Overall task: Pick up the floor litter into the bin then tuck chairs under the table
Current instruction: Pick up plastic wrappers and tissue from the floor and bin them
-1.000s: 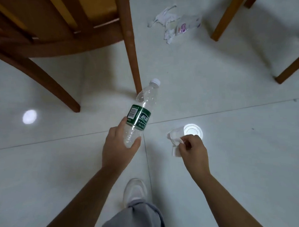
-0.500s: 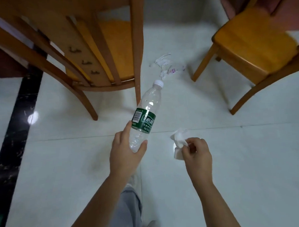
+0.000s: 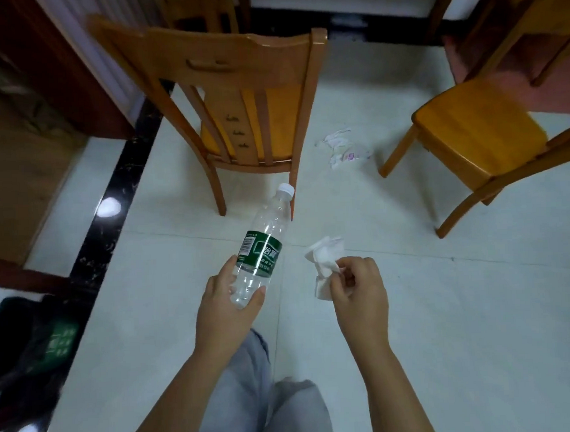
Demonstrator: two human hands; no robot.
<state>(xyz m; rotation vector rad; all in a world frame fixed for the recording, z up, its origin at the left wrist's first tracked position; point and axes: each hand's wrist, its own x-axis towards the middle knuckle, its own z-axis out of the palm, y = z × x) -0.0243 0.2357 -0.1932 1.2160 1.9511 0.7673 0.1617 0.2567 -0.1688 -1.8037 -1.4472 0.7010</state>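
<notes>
My left hand [image 3: 227,311] grips the base of an empty clear plastic bottle [image 3: 265,246] with a green label and white cap, its neck pointing up and away. My right hand [image 3: 359,294] pinches a crumpled white tissue [image 3: 325,263] between thumb and fingers. More litter [image 3: 342,148], white paper scraps and a clear wrapper, lies on the white tile floor between two wooden chairs. One chair [image 3: 239,87] stands straight ahead with its back to me. The other chair [image 3: 479,135] stands at the right. A dark bin [image 3: 31,351] with a black liner sits at the lower left.
A table edge and legs [image 3: 497,17] show at the top right. A dark wooden cabinet [image 3: 42,79] fills the upper left. A black tile strip [image 3: 113,207] runs along the floor on the left. My grey trouser legs [image 3: 259,396] are below the hands.
The view has lifted and pulled back, so both chairs and the bin now show. Both hands have risen from the floor, still holding the bottle and the tissue.
</notes>
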